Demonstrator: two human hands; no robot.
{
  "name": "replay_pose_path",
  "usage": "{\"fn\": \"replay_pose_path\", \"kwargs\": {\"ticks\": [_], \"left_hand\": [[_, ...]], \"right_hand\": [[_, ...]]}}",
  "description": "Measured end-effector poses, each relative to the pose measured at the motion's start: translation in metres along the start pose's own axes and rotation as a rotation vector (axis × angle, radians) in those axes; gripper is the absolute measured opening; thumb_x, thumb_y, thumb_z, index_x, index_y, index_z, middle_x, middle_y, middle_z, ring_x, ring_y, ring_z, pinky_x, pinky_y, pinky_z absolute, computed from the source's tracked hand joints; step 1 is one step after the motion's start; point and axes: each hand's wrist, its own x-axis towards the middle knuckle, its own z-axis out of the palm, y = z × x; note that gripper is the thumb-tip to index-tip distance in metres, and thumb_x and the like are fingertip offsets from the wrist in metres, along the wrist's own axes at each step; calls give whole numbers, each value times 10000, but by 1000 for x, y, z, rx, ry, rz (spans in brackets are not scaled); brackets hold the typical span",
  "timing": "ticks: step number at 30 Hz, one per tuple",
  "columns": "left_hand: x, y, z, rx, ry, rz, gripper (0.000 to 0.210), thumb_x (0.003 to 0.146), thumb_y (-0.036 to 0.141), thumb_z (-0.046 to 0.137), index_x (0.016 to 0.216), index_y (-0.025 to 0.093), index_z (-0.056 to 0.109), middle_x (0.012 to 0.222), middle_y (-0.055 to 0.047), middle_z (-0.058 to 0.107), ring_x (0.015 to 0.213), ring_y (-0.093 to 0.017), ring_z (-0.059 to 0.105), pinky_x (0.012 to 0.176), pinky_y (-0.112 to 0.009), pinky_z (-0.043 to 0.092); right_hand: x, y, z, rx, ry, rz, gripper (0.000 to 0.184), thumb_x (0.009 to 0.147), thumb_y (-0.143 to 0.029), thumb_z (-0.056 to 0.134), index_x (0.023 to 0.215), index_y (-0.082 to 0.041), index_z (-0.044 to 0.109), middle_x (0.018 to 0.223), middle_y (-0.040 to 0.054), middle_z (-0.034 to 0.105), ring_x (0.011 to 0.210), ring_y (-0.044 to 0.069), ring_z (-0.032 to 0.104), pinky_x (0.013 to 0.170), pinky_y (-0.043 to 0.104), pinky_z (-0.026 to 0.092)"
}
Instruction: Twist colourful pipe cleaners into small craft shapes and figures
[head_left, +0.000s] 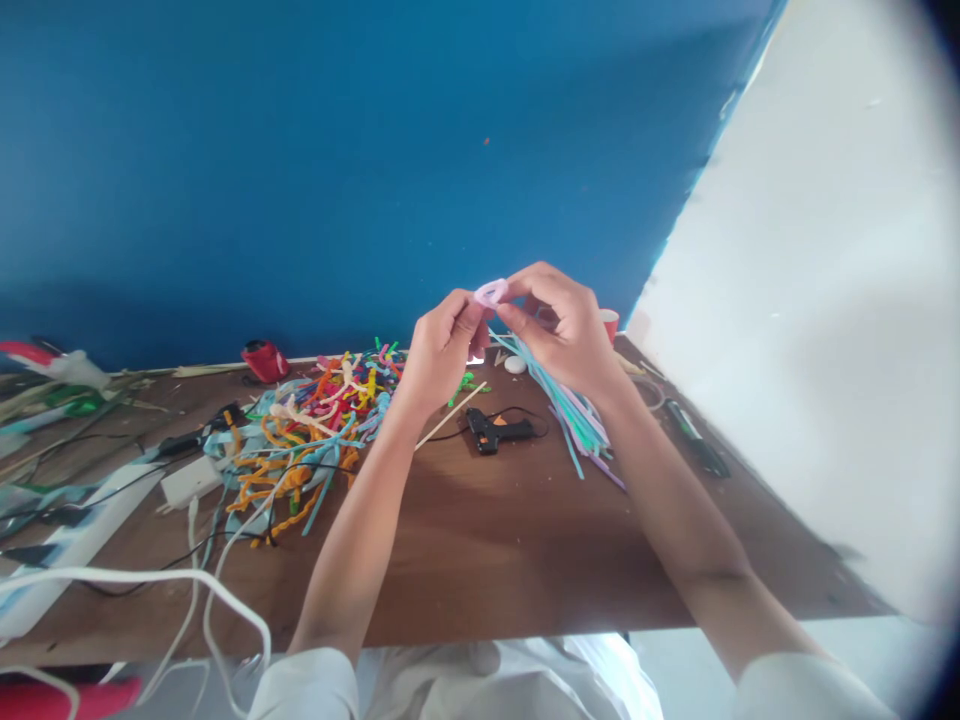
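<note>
Between my hands, raised above the back of the table, is a pale pink pipe cleaner [491,292] bent into a small loop. My left hand [444,345] pinches its left side between thumb and fingers. On the right side, my right hand [559,318] grips it with thumb and forefinger. Beneath my hands lies a black glue gun [496,430] on the tabletop. Behind my right wrist, a bundle of straight blue, green and purple pipe cleaners [574,415] is spread out.
A tangled heap of coloured pipe cleaners [322,420] covers the left middle of the brown table [525,560]. Further left are a white power strip [90,540], a white adapter [191,482] and loose cables. A thin stick [450,415] lies near the glue gun. A blue wall [420,150] stands behind.
</note>
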Motion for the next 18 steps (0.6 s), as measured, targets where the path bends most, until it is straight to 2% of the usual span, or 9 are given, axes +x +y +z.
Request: {"fn": "replay_pose_path", "kwargs": {"ticks": [4,9,13,16,18], "left_hand": [[-1,2,2,-263,-114,-184,412,964,582,490,797,206,514,563,43,370,449,-80,298,413,-247,247],[-1,6,-6,-532,-318,-418,430,878,571,625,710,199,493,553,71,217,432,-55,146,397,-232,110],[-1,4,-14,-639,-456,-471,452,843,560,668,666,176,508,503,86,201,418,-41,138,399,-213,90],[-3,1,-17,-694,-551,-453,451,853,557,658,676,160,539,483,96,195,409,-36,125,400,-209,95],[-4,1,-17,-632,-534,-419,448,890,563,615,719,151,580,477,89,230,407,-42,150,403,-212,122]], "right_hand": [[0,2,-2,-14,-33,-1,273,953,-476,597,985,-217,678,922,31,672,720,131,541,662,275,429],[0,6,-5,2,-59,-29,300,944,-485,605,1059,-218,679,978,35,678,742,133,546,666,267,430],[0,2,-8,76,-160,-34,325,971,-430,583,1215,-225,644,1056,48,672,759,125,548,678,263,425],[1,-4,-12,183,-229,-26,273,959,-429,605,1126,-220,659,1040,49,666,758,123,540,660,261,419],[1,-6,-13,237,-233,6,255,944,-442,625,1053,-214,659,995,44,662,744,124,545,638,259,417]]}}
